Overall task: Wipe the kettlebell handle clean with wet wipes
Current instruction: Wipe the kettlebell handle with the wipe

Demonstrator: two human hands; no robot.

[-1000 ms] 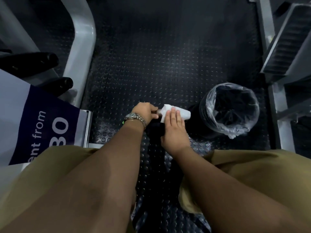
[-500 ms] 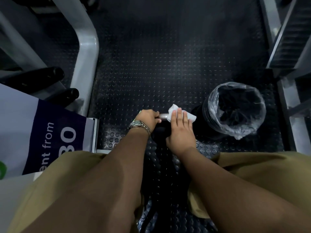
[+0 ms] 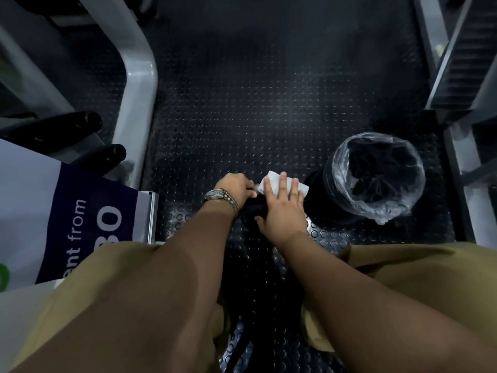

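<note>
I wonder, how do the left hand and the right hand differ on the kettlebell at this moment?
The left hand curls its fingers round the kettlebell handle; the right hand lies with fingers straight and spread. The right hand presses a white wet wipe onto the handle; the left hand holds no wipe. The left wrist wears a metal wristwatch; the right is bare. Both rest on the same handle.

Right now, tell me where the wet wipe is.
Head view, just right of centre: the wet wipe lies under the fingers of the right hand atop the kettlebell, between the left hand and the lined bin.
</note>
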